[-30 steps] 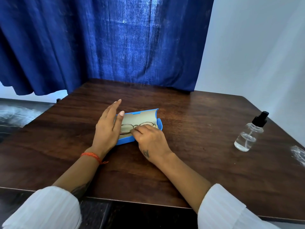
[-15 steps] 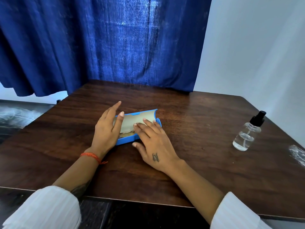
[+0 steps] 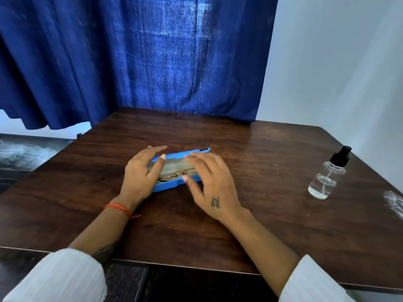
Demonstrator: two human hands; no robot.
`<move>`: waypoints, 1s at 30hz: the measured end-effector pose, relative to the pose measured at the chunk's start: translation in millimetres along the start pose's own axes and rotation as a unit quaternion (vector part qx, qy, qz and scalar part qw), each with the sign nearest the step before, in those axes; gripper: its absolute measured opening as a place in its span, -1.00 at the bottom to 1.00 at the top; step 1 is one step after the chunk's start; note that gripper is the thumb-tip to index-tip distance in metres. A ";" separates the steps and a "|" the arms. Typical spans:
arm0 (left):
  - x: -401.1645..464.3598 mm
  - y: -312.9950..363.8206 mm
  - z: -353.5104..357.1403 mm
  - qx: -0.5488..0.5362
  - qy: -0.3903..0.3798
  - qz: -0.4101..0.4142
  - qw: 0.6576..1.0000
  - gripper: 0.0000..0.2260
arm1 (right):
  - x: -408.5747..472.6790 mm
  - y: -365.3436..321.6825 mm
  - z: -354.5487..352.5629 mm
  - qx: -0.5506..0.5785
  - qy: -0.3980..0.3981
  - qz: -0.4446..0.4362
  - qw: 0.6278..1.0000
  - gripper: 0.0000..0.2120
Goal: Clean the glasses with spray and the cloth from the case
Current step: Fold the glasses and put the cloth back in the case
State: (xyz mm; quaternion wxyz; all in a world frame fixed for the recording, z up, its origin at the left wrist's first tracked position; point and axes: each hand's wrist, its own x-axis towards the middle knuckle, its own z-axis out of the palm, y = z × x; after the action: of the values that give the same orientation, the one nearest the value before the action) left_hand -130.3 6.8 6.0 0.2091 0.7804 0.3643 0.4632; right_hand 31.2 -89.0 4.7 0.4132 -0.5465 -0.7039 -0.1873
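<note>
A blue glasses case point(image 3: 181, 154) lies at the middle of the wooden table point(image 3: 272, 225), its lid tilted low over the base. Thin gold-rimmed glasses point(image 3: 174, 174) lie inside against the beige lining. My left hand point(image 3: 139, 177) holds the case's left end, with the thumb reaching up to the lid edge. My right hand point(image 3: 209, 184) covers the right half, fingers on the lid and thumb at the front edge of the base. No separate cloth can be made out. The clear spray bottle point(image 3: 326, 176) with a black pump top stands far right, apart from both hands.
A dark blue curtain point(image 3: 152, 62) hangs behind the table's far edge, with a white wall point(image 3: 338, 73) to its right. A whitish smear point(image 3: 394, 203) marks the table's right edge near the bottle.
My right hand left the glasses in the case and moved onto the lid. The lid has come down from upright to a low tilt. My left hand stayed on the case.
</note>
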 end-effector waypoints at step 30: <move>-15.9 -5.7 -9.5 -0.076 -0.102 -0.098 0.987 -0.59 | 6.1 43.6 10.2 0.151 -0.146 0.251 0.945 -0.57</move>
State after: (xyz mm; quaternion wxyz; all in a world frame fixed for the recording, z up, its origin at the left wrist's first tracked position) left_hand -145.7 -1.8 -2.2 0.3480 0.7657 0.3799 0.3849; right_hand 67.3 -63.6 -4.7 0.4173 -0.6580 -0.6167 0.1125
